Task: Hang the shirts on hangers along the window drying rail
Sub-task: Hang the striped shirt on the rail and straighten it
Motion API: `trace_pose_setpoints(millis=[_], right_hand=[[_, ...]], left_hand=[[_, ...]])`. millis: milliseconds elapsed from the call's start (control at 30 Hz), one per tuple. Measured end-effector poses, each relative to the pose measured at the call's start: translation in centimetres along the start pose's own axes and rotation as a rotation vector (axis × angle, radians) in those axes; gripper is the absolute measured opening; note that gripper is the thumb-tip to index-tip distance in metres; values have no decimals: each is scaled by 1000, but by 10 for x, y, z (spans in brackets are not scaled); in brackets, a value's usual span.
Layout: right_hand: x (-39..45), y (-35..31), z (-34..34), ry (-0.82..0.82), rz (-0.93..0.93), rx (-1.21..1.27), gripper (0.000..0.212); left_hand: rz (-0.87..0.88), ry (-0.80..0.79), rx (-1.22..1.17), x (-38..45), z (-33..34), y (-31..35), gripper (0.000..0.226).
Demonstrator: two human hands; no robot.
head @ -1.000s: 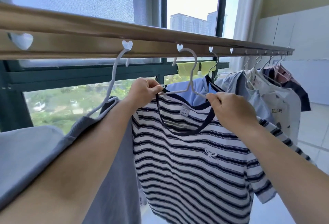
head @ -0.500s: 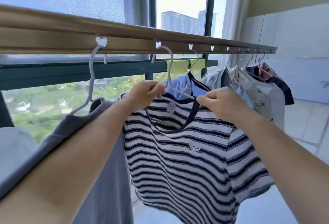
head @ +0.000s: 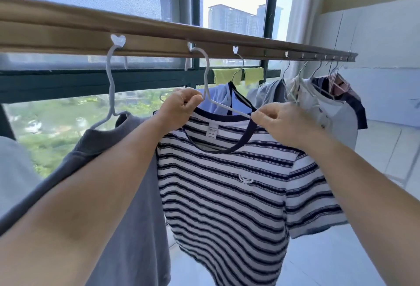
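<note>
A navy-and-white striped shirt [head: 227, 185] hangs in front of me on a white hanger [head: 205, 74]. The hanger's hook sits in a heart-shaped hole of the brass-coloured drying rail [head: 159, 35]. My left hand [head: 179, 108] pinches the left side of the shirt's dark collar by the hanger's neck. On the collar's right side my right hand [head: 279, 122] grips the fabric over the hanger's arm. A grey shirt [head: 127, 194] hangs on a white hanger [head: 111, 90] just to the left, partly behind my left forearm.
Further right along the rail hang a light blue shirt [head: 218, 99], a grey one, a white one [head: 336, 117] and dark garments [head: 354, 101]. Yellow-green cloths [head: 227, 75] lie on the dark window frame. A white curtain and tiled wall stand at the right.
The view has shifted, so the rail and shirts sit further left and lower. Both hands stay on the striped shirt's collar, and the right hand has slid outward along the hanger's arm.
</note>
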State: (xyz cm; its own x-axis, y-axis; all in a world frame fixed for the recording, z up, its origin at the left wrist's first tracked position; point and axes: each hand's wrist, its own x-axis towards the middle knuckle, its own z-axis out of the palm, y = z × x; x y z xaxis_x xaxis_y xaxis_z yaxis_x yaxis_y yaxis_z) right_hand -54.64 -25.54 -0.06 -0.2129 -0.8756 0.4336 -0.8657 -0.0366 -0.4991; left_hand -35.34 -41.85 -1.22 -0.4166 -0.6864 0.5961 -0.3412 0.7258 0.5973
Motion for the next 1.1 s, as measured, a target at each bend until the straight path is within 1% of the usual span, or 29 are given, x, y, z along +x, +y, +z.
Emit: trace_pose_setpoints(millis=[67, 133, 200, 267, 367, 467, 567, 667, 800, 933, 1000, 1067, 1100], right_hand=[[0, -3, 4, -35, -59, -92, 30], [2, -1, 9, -20, -94, -182, 27], [4, 2, 13, 46, -103, -240, 25], [5, 2, 18, 88, -97, -274, 23], [6, -1, 28, 78, -37, -244, 22], [8, -7, 42, 39, 11, -206, 22], [10, -16, 55, -24, 28, -182, 21], [14, -22, 62, -82, 35, -158, 26], [18, -29, 67, -128, 55, -70, 31], [19, -31, 70, -236, 123, 92, 39], [17, -35, 71, -288, 115, 170, 52], [19, -37, 74, -260, 113, 236, 59], [21, -38, 77, -229, 105, 290, 56]], left_hand=[[-35, 7, -49, -2, 0, 0, 17], [-75, 30, -83, -4, -2, 0, 18], [-125, 55, -65, -6, -7, -6, 29], [-223, 56, -31, -11, -15, -17, 41], [-363, 65, 46, -17, -24, -36, 51], [-413, 68, 132, -20, -30, -46, 55], [-449, 55, 129, -19, -33, -48, 56], [-441, -6, -6, -18, -28, -36, 50], [-337, 50, -86, -8, -19, -10, 43], [-280, 61, -85, 2, -12, 13, 48], [-267, 63, -63, 5, -8, 19, 53], [-274, 90, -23, 8, -4, 22, 61], [-281, 123, 13, 9, -3, 23, 62]])
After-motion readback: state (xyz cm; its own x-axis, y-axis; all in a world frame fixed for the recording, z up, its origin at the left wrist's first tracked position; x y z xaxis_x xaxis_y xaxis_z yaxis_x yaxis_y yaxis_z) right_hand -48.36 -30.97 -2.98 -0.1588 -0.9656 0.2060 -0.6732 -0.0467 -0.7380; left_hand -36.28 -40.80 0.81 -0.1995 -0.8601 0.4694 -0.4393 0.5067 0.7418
